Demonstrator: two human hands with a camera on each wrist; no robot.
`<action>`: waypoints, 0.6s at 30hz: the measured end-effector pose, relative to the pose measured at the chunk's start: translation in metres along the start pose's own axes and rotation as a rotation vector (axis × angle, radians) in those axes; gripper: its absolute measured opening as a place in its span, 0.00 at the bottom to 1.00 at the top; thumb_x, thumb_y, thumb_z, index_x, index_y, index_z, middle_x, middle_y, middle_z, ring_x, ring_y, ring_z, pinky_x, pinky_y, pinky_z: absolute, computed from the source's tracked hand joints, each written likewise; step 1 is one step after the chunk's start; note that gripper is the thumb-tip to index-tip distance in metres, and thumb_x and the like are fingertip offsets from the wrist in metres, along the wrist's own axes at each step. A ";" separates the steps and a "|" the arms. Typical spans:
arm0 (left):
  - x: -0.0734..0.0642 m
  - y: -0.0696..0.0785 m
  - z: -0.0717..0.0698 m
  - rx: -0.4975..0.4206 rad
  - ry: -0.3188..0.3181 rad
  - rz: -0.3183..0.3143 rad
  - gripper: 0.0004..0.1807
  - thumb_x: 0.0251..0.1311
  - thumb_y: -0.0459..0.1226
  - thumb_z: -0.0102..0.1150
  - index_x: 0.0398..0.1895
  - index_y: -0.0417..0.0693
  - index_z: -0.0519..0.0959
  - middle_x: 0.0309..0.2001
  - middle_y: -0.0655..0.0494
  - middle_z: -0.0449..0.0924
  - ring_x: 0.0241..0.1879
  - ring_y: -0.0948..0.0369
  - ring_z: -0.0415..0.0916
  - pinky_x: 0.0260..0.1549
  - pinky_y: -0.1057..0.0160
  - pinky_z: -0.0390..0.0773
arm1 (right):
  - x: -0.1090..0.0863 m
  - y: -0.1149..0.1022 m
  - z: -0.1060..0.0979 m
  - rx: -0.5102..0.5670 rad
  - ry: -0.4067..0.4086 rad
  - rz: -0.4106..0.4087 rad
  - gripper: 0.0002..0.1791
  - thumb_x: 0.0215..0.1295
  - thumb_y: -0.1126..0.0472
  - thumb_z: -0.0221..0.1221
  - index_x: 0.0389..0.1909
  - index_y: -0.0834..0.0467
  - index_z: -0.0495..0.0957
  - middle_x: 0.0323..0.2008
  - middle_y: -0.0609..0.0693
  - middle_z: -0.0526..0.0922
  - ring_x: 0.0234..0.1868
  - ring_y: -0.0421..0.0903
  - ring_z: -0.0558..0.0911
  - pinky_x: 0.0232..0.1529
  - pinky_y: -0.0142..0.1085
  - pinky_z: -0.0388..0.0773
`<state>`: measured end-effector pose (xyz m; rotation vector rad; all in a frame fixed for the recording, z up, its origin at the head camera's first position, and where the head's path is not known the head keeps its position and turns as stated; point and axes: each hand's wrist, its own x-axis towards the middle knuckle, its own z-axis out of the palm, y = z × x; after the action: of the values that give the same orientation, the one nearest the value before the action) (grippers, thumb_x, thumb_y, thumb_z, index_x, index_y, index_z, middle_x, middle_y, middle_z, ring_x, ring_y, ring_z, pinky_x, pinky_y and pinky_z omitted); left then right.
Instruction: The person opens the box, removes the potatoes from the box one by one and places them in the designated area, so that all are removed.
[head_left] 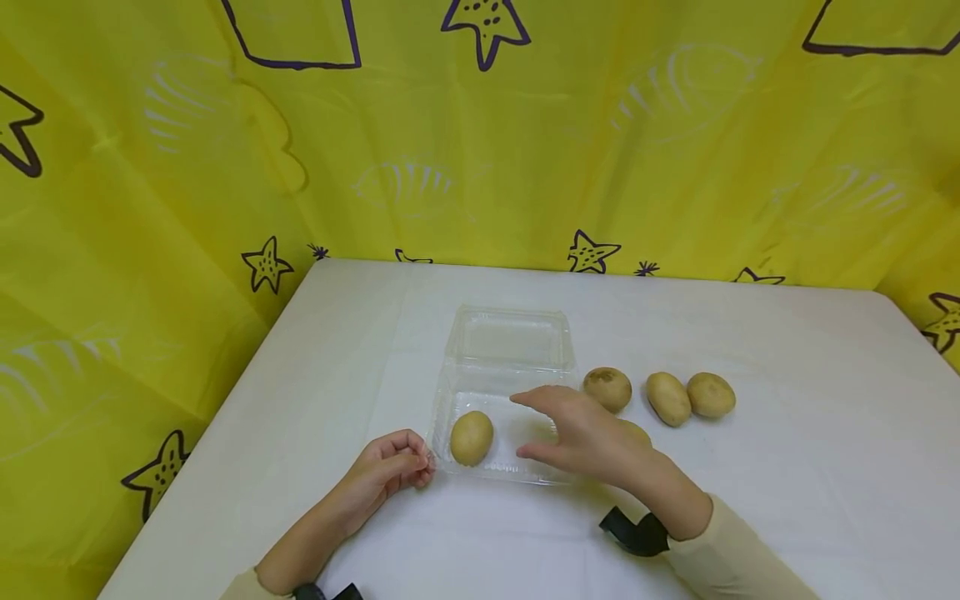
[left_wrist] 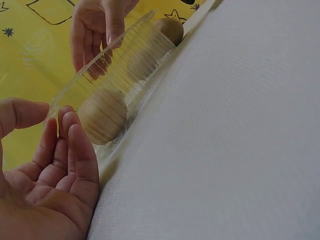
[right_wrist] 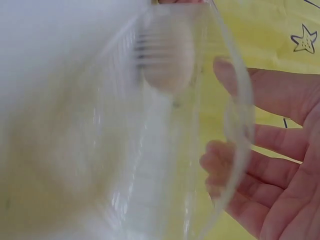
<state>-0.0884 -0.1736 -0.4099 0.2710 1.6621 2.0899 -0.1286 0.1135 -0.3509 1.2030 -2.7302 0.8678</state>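
A clear plastic clamshell container [head_left: 510, 379] lies on the table with its lid [head_left: 513, 337] folded back. One potato [head_left: 472, 438] sits in the left part of its base. My left hand [head_left: 393, 467] pinches the container's near left corner; in the left wrist view the thumb and fingertips [left_wrist: 64, 114] meet at the rim. Over the right side of the base hovers my right hand [head_left: 577, 433], thumb and fingers spread apart with nothing between them. Seen from the right wrist, the container wall partly overlaps the fingers, and the potato shows blurred through the plastic.
Right of the container lie a potato with a brown patch [head_left: 607, 389], an oblong potato [head_left: 668, 398] and a rounder potato [head_left: 711, 395] touching it. Another potato [head_left: 633, 431] is partly hidden behind my right wrist. A yellow patterned curtain [head_left: 480, 150] hangs behind the white table [head_left: 810, 400].
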 end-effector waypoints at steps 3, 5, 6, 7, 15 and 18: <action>0.000 0.000 0.000 -0.001 -0.002 -0.003 0.02 0.60 0.29 0.48 0.31 0.44 0.70 0.32 0.53 0.76 0.33 0.63 0.73 0.36 0.68 0.75 | 0.006 -0.003 0.007 0.015 0.001 -0.021 0.26 0.51 0.58 0.67 0.50 0.65 0.75 0.47 0.54 0.78 0.50 0.52 0.76 0.50 0.44 0.71; 0.000 0.000 0.000 0.001 -0.002 -0.004 0.02 0.60 0.30 0.48 0.31 0.43 0.70 0.32 0.53 0.76 0.32 0.63 0.73 0.36 0.68 0.75 | 0.010 -0.006 0.011 0.028 0.000 -0.019 0.25 0.52 0.58 0.67 0.50 0.65 0.75 0.47 0.54 0.78 0.50 0.51 0.76 0.51 0.44 0.71; 0.000 0.000 0.000 0.001 -0.003 -0.005 0.02 0.60 0.30 0.49 0.31 0.43 0.70 0.32 0.53 0.76 0.32 0.63 0.73 0.36 0.67 0.75 | 0.012 -0.008 0.014 0.032 -0.001 -0.018 0.25 0.52 0.58 0.67 0.50 0.65 0.75 0.47 0.54 0.79 0.50 0.51 0.76 0.51 0.43 0.71; 0.000 -0.001 0.000 0.002 -0.004 -0.005 0.01 0.60 0.30 0.49 0.31 0.43 0.70 0.32 0.53 0.76 0.32 0.63 0.73 0.36 0.67 0.75 | 0.015 -0.010 0.016 0.038 -0.001 -0.017 0.25 0.52 0.57 0.67 0.49 0.65 0.75 0.46 0.54 0.79 0.50 0.50 0.76 0.51 0.43 0.71; 0.000 -0.001 -0.001 -0.003 -0.010 0.002 0.01 0.61 0.30 0.48 0.31 0.43 0.70 0.32 0.53 0.76 0.33 0.63 0.73 0.36 0.67 0.75 | 0.030 -0.023 0.035 0.051 -0.019 -0.008 0.26 0.48 0.55 0.69 0.46 0.66 0.76 0.44 0.53 0.80 0.48 0.48 0.76 0.51 0.39 0.71; 0.000 -0.001 -0.001 0.002 -0.003 0.002 0.02 0.61 0.30 0.48 0.31 0.43 0.70 0.32 0.53 0.76 0.32 0.63 0.73 0.36 0.67 0.75 | 0.033 -0.024 0.038 0.040 -0.027 -0.003 0.25 0.49 0.55 0.68 0.46 0.66 0.76 0.44 0.54 0.80 0.48 0.48 0.76 0.51 0.39 0.70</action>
<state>-0.0887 -0.1738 -0.4110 0.2758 1.6624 2.0884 -0.1279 0.0589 -0.3633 1.2345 -2.7439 0.9175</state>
